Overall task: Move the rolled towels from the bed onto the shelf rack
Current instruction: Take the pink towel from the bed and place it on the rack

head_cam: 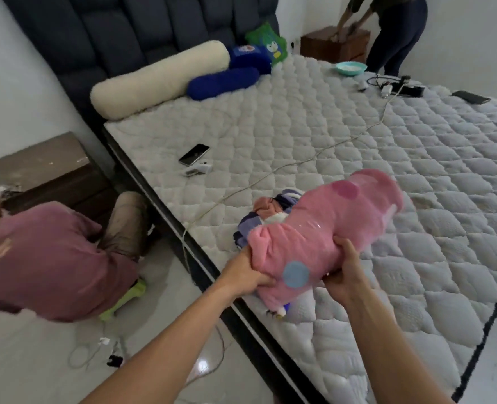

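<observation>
A pink rolled towel [326, 228] with blue and purple dots is lifted just above the near edge of the bed [358, 135]. My left hand [246, 274] grips its near left end from below. My right hand [343, 272] clasps its underside near the middle. Behind the pink roll, a purple, white and orange rolled towel [267, 209] lies on the quilted mattress, partly hidden. The shelf rack is not in view.
A phone [194, 154], a white charger [197, 170] and a long cable [299, 161] lie on the mattress. Bolsters [159, 80] rest against the headboard. One person [46, 252] crouches on the floor at left; another [393, 33] bends over a far nightstand.
</observation>
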### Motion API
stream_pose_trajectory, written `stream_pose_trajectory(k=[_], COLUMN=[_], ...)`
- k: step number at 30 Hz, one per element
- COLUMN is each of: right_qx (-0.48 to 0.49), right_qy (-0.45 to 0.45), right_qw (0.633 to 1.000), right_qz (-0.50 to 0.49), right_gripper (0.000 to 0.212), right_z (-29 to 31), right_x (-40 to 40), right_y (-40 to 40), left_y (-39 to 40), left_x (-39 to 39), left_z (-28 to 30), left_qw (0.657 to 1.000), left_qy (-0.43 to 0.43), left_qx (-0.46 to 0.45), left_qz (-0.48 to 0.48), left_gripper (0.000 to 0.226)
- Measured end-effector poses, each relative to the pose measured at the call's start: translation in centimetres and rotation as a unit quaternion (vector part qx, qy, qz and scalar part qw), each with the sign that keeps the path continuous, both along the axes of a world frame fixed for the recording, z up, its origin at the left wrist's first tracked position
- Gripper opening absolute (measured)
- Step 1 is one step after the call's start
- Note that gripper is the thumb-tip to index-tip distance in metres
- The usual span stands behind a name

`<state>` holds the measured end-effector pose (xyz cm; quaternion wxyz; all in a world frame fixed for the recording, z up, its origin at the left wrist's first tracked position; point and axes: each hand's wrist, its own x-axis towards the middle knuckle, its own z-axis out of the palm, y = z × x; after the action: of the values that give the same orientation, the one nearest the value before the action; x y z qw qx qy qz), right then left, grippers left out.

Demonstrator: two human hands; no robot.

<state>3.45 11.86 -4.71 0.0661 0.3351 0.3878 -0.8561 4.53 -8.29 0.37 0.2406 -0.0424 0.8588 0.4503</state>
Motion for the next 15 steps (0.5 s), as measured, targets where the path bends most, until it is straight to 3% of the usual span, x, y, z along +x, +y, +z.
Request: stream_pose_trajectory(k=[4, 6, 9, 15], right_qx=[0.006, 0.014, 0.002, 0.015], right_qy=[0.051, 0.078, 0.101, 0.119], right_qw=[0.991, 0.979, 0.950, 0.852], right_qz=[0.123, 0.190, 0.296, 0.509], right_gripper=[0.021, 0.018, 0.018, 0.006], right_z=[3.9, 5.1, 6.0, 6.3], right_x=[1.3, 2.7, 6.4, 16.0], right_y=[-9.7, -15.5, -24.8, -41.3], left_y=[-11.1, -16.7, -23.7, -33.0], left_x=[6.1, 10.5, 18.3, 33.5], left_z=[3.1, 3.5, 3.4, 3.0], left_qw=[0.984, 0.956, 0.904, 0.815], left_qy=[0.024, 0.023, 0.036, 0.079], left_qx=[0.109, 0.154, 0.191, 0.197], left_qz=[0.141, 0.249, 0.380, 0.539], left_gripper=[0.070, 0.057, 0.060, 0.047])
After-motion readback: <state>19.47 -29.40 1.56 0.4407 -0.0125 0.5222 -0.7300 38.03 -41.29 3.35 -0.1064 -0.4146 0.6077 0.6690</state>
